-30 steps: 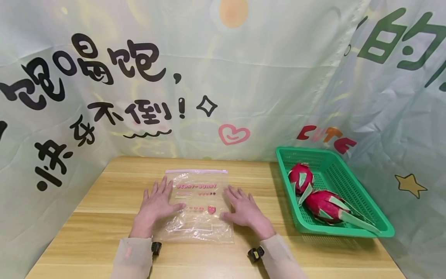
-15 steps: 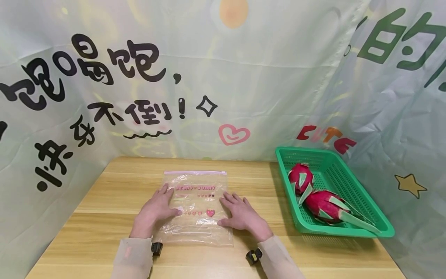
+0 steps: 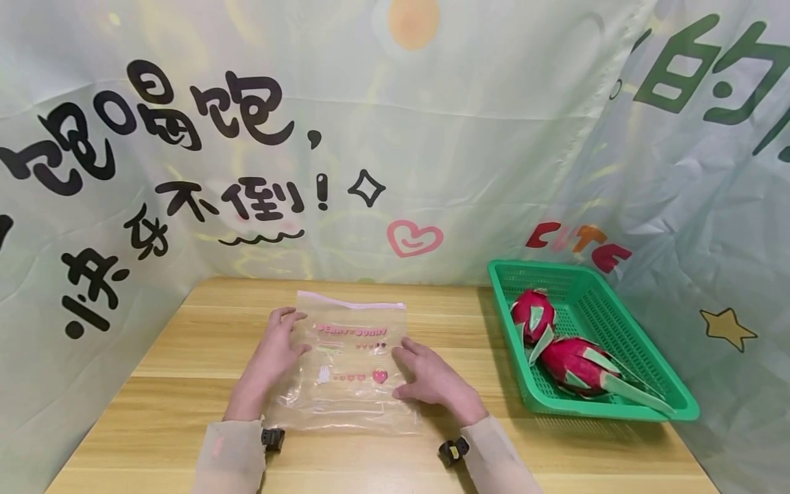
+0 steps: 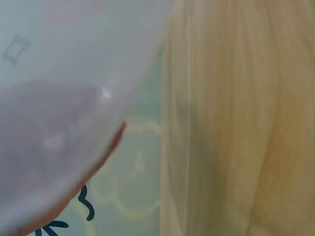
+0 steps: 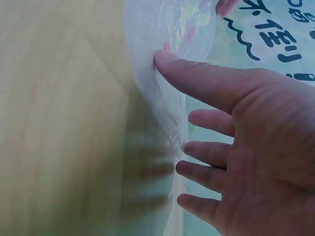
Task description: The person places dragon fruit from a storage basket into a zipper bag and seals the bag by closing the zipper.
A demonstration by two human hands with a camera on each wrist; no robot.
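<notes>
A: Where is the bag?
B: The clear plastic bag (image 3: 354,357) is near the middle of the desk (image 3: 173,384), with its lilac strip (image 3: 352,302) along the far edge. The strip slopes down from left to right in the head view.
A: And the hands?
B: The left hand (image 3: 276,353) is at the bag's left edge, fingers bent and thumb towards the film. I can't tell whether it pinches it; the left wrist view is mostly a pale blur.
A: What about the other one?
B: The right hand (image 3: 432,374) is spread wide at the right edge. Its thumb reaches over the film, and the fingers stand apart and fairly straight.
A: Any print on the bag?
B: Pink lettering (image 3: 352,331), and below it a row of small shapes ending in a bigger pink heart (image 3: 379,376).
A: What's off to the right?
B: A green basket (image 3: 617,412) holding two dragon fruits (image 3: 574,366), one lying behind the other. A pale printed cloth (image 3: 469,171) hangs behind the desk.
</notes>
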